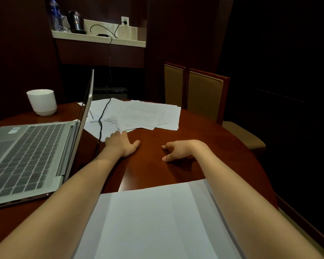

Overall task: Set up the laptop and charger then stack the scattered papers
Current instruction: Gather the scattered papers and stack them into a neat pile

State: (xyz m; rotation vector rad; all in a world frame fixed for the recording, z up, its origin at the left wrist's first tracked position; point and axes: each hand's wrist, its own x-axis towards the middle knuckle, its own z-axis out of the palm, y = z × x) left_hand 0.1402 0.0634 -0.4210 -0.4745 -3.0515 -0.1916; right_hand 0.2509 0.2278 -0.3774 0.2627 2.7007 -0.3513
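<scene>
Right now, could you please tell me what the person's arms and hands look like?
The left hand and right hand wear no gloves or rings that I can see. Both arms are bare as far as the view shows, with no sleeves, watch or bracelet.

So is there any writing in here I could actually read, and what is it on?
No text here is readable.
Top sheet of the scattered papers: printed lines, too small and blurred.
Sticker on the laptop: blurred.
Keyboard keys: no legends legible.
Bottle label on the far shelf: blue, too small to read.
</scene>
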